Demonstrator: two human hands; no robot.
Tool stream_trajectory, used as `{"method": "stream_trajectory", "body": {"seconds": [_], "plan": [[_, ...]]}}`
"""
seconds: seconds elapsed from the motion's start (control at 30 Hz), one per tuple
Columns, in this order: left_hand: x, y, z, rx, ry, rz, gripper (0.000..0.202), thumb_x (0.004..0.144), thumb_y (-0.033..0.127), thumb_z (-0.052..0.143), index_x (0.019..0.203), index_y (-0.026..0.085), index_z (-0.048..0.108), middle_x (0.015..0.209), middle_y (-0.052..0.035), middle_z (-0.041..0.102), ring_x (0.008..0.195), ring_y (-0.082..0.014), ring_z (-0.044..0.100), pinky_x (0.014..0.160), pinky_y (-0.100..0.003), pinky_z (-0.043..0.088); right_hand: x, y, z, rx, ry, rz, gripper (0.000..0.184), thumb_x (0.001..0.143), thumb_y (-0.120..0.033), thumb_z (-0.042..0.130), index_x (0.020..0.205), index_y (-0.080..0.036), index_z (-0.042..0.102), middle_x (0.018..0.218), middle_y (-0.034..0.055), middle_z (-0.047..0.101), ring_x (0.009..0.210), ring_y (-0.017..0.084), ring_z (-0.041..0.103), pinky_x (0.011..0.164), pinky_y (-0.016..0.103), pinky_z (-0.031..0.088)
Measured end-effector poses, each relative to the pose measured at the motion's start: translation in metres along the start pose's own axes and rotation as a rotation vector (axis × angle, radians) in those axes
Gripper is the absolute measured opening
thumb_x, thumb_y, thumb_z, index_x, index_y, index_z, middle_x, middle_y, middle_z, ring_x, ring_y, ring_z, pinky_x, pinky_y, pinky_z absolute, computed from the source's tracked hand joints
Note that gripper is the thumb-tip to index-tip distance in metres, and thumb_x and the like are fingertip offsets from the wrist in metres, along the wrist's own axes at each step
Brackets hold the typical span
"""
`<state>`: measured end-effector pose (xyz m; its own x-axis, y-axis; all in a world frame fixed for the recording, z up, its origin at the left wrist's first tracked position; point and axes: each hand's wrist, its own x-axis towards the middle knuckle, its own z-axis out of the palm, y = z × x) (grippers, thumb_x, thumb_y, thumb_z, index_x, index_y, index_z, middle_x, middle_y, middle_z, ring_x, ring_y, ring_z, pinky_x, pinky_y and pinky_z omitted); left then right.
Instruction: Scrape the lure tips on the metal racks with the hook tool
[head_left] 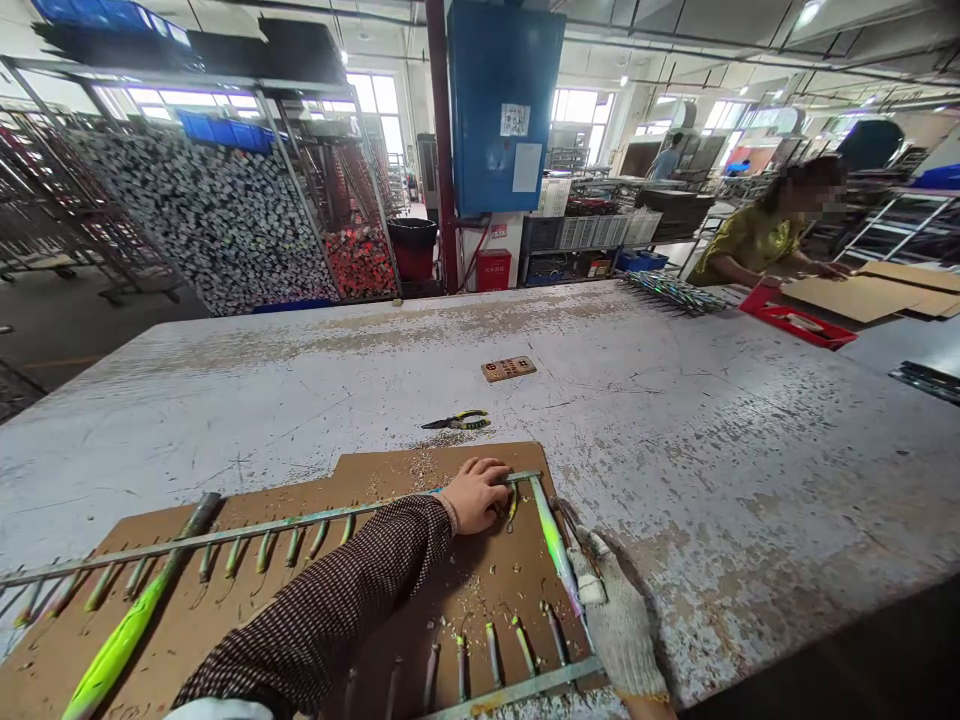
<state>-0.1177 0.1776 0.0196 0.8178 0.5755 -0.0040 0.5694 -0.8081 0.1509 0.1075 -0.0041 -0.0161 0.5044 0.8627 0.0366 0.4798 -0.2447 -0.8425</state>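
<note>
A metal rack (pixel 247 533) of thin bars lies on a brown cardboard sheet (pixel 420 470) in front of me, with several small green pieces hanging from its bars. My left hand (pixel 480 495), bare with a dark patterned sleeve, is curled closed round a small green piece (pixel 513 505) at the right end of the far bar. My right hand (pixel 619 620) wears a white glove and pinches the rack's green-tinted side bar (pixel 551 540) near its lower corner. Wood-coloured shavings are scattered over the cardboard.
Green-handled pliers (pixel 457 421) and a small brown tag (pixel 508 369) lie on the worn white table (pixel 712 430) beyond the cardboard. A long green piece (pixel 124 635) lies at left. A co-worker (pixel 757 245) handles cardboard beside a red tray (pixel 799 325) at far right. Racks and bins stand behind.
</note>
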Motion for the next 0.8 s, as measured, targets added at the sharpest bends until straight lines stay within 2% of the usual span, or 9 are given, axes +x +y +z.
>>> {"method": "stream_trajectory", "body": {"seconds": [0.1,0.17,0.27,0.33,0.43,0.5,0.63,0.7,0.8], "plan": [[0.001,-0.001,-0.001,-0.012,0.025,-0.011,0.014,0.091,0.027,0.072,0.105,0.027,0.075,0.151,-0.0054,0.061,0.145,-0.0324,0.047,0.122,-0.056,0.038,0.000,-0.002,0.000,-0.013,0.030,-0.017,0.068,0.090,-0.068,0.048,0.123,-0.016,0.078,0.100,0.0140,0.080,0.082,0.028,0.072,0.064,0.033,0.054],[0.001,-0.003,-0.002,-0.048,0.027,-0.015,0.013,0.091,0.026,0.073,0.103,0.028,0.076,0.151,-0.0039,0.062,0.144,-0.0316,0.049,0.120,-0.053,0.040,0.000,-0.003,0.001,-0.002,0.045,-0.026,0.071,0.090,-0.070,0.048,0.120,-0.014,0.079,0.098,0.0148,0.080,0.078,0.027,0.071,0.064,0.034,0.054],[-0.001,-0.008,-0.004,-0.070,0.015,-0.010,0.011,0.085,0.023,0.074,0.093,0.028,0.079,0.153,-0.0011,0.060,0.144,-0.0343,0.048,0.120,-0.056,0.039,0.000,-0.002,0.002,0.000,0.001,0.015,0.074,0.092,-0.072,0.044,0.125,-0.014,0.077,0.079,0.0091,0.077,0.060,0.023,0.065,0.058,0.034,0.051],[-0.001,-0.009,-0.004,-0.058,0.008,0.004,0.006,0.083,0.025,0.075,0.086,0.027,0.080,0.152,-0.0011,0.061,0.144,-0.0357,0.048,0.121,-0.058,0.036,0.000,-0.001,0.002,-0.016,-0.031,0.037,0.074,0.093,-0.071,0.043,0.130,-0.016,0.075,0.075,0.0063,0.076,0.055,0.021,0.063,0.056,0.033,0.050],[0.007,-0.003,-0.001,-0.012,0.010,0.027,0.012,0.087,0.034,0.075,0.084,0.024,0.080,0.143,-0.0064,0.067,0.140,-0.0348,0.050,0.123,-0.057,0.033,0.002,0.003,0.002,-0.044,-0.014,0.017,0.069,0.093,-0.068,0.044,0.131,-0.019,0.075,0.099,0.0103,0.080,0.069,0.022,0.070,0.061,0.031,0.054],[0.016,0.004,0.003,0.026,0.032,0.031,0.012,0.089,0.032,0.074,0.092,0.022,0.080,0.137,-0.0103,0.069,0.138,-0.0337,0.052,0.125,-0.057,0.031,0.003,0.005,0.003,-0.051,0.019,-0.020,0.066,0.093,-0.068,0.048,0.127,-0.019,0.077,0.114,0.0129,0.079,0.086,0.025,0.074,0.069,0.032,0.057],[0.029,0.012,0.010,0.030,0.092,0.031,0.025,0.094,0.021,0.067,0.117,0.023,0.074,0.143,-0.0112,0.064,0.142,-0.0322,0.049,0.126,-0.061,0.027,0.002,0.010,0.007,-0.016,0.057,-0.048,0.063,0.094,-0.069,0.049,0.123,-0.021,0.078,0.108,0.0114,0.080,0.104,0.028,0.073,0.078,0.032,0.059],[0.029,0.011,0.012,-0.001,0.088,0.032,0.024,0.095,0.022,0.067,0.117,0.028,0.074,0.149,-0.0079,0.061,0.145,-0.0330,0.045,0.126,-0.064,0.027,0.003,0.014,0.008,0.007,0.059,-0.030,0.062,0.094,-0.071,0.051,0.122,-0.023,0.078,0.104,0.0100,0.081,0.103,0.030,0.074,0.079,0.033,0.060],[0.027,0.007,0.016,-0.060,0.071,-0.001,0.022,0.092,0.025,0.074,0.112,0.032,0.075,0.151,-0.0040,0.060,0.146,-0.0339,0.044,0.124,-0.063,0.029,0.009,0.022,0.006,0.033,0.082,-0.040,0.055,0.090,-0.071,0.059,0.119,-0.029,0.079,0.112,0.0074,0.080,0.110,0.033,0.074,0.086,0.040,0.063]]}}
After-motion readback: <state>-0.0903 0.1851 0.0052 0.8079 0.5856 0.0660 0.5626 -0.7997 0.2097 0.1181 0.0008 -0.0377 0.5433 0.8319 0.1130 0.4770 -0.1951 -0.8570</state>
